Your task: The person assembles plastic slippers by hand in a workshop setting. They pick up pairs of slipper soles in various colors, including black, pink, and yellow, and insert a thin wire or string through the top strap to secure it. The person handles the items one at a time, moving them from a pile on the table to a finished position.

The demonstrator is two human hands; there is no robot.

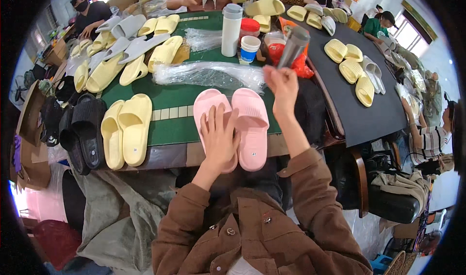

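A pair of pink slide sandals lies side by side at the table's near edge, toes away from me. My left hand (219, 133) rests on the left pink slide (208, 99), fingers spread across its strap and footbed. The right pink slide (252, 139) sits uncovered beside it. My right hand (283, 88) is raised to the right of the slides, fingers curled in; anything between them is too small to make out. Its fingertips overlap the lower end of a grey tumbler (294, 47). A stack of clear plastic bags (204, 76) lies beyond the slides, ending near my right hand.
Yellow slides (135, 129) and black slides (88, 129) stand at the left, with grey and yellow pairs behind. A white bottle (231, 32), a paper cup (249, 49) and a red bag (303, 66) stand ahead. More slides (352, 70) lie on the dark right table. Several people sit around.
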